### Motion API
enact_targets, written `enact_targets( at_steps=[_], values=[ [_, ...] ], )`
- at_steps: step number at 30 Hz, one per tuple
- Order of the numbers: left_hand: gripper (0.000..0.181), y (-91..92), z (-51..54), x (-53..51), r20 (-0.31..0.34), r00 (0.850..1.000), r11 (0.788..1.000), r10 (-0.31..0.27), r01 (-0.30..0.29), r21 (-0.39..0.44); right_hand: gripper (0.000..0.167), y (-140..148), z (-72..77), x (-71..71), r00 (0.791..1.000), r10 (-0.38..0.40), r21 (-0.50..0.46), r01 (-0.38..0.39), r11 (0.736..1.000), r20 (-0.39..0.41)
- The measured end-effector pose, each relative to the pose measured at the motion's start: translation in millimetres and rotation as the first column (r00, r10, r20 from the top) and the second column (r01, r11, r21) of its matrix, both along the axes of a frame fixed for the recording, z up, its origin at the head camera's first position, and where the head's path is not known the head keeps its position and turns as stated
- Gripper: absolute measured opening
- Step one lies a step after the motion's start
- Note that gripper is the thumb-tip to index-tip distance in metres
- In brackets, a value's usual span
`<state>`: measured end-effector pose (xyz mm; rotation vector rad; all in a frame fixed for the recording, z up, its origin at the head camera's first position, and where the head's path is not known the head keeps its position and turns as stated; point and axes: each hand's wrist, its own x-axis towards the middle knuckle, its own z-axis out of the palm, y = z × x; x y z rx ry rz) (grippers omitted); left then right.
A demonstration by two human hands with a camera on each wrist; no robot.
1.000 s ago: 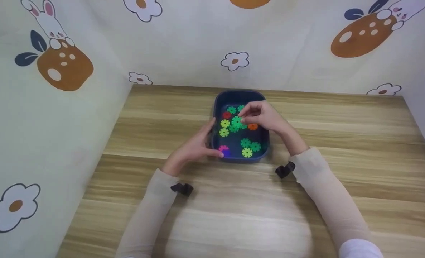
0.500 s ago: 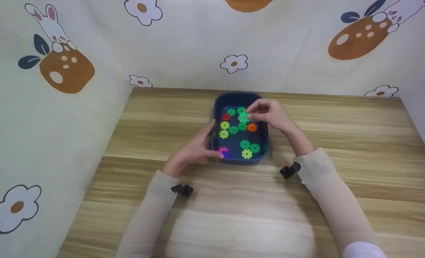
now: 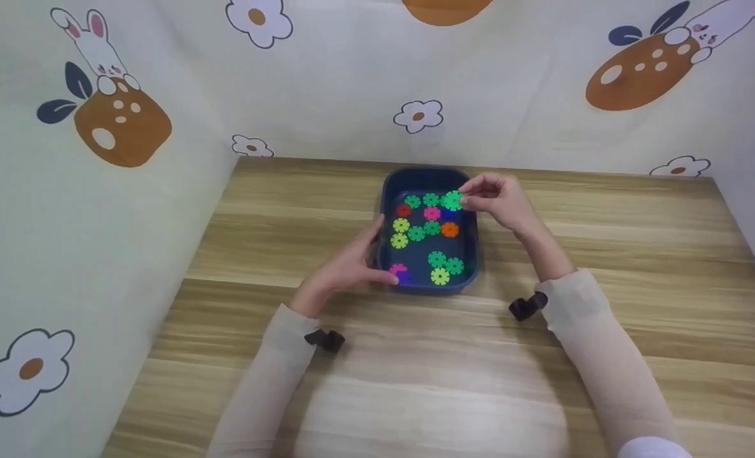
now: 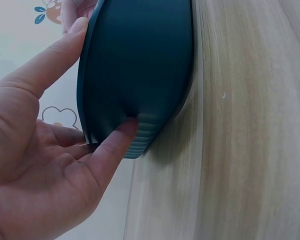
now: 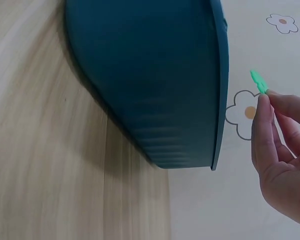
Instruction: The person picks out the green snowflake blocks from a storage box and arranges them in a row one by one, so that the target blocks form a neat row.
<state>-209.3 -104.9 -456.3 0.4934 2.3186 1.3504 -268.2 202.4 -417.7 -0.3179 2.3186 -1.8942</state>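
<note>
Behind it all runs the pale patterned backdrop (image 3: pixel 326 76), below it the wood-grain worktop (image 3: pixel 441 375), and there in the middle sits the dark blue container (image 3: pixel 425 176), rounded at the corners. Looks like stiff, fairly light plastic, so it may well slide if nudged; the near-left corner should be a sound place to hold it. And that's where the left hand (image 3: pixel 352 262) is, thumb on the rim, fingers along the outer wall, gripping that corner. Across from it, the right hand (image 3: pixel 501 202) has a narrow pinch, fingertips and thumb on one bright green disc (image 3: pixel 452 201), which is up off the floor by the container's right rim; the right wrist view catches it edge-on. Thin and notched, it's probably feather-light, firm, perhaps a touch slick, and the toothed edge is the spot to take. Down inside lie more: a red disc (image 3: pixel 403 210), an orange disc (image 3: pixel 449 229), a pink disc (image 3: pixel 432 214) and a yellow-green disc (image 3: pixel 439 276) at the near end.
</note>
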Motion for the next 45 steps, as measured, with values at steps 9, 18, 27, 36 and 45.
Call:
enact_targets(
  at_steps=[9, 18, 27, 36, 45],
  values=[
    [0.119, 0.1, 0.0, 1.2, -0.008, 1.0, 1.0, 0.001, -0.001, 0.006, 0.028, 12, -5.2, 2.8, 0.998, -0.06, -0.037, 0.059, 0.998, -0.015],
    [0.119, 1.1, 0.5, 2.0, 0.004, 1.0, 1.0, 0.015, -0.015, -0.005, 0.033, 25, -12.6, 0.2, 0.992, -0.128, -0.051, 0.128, 0.99, -0.007],
    [0.119, 1.5, 1.3, 2.2, 0.004, 1.0, 1.0, 0.027, -0.027, -0.005, 0.028, 34, -15.0, -0.3, 0.983, -0.182, -0.052, 0.182, 0.982, 0.005],
    [0.118, 1.5, 0.0, 2.5, 0.01, 1.0, 1.0, 0.026, -0.026, 0.015, 0.026, 43, -21.0, -1.8, 0.974, -0.226, -0.106, 0.224, 0.969, -0.006],
    [0.119, 0.9, 0.7, 2.6, -0.003, 1.0, 1.0, 0.024, -0.024, -0.004, 0.014, 50, -20.8, -1.3, 0.961, -0.277, -0.108, 0.277, 0.955, 0.016]
  ],
)
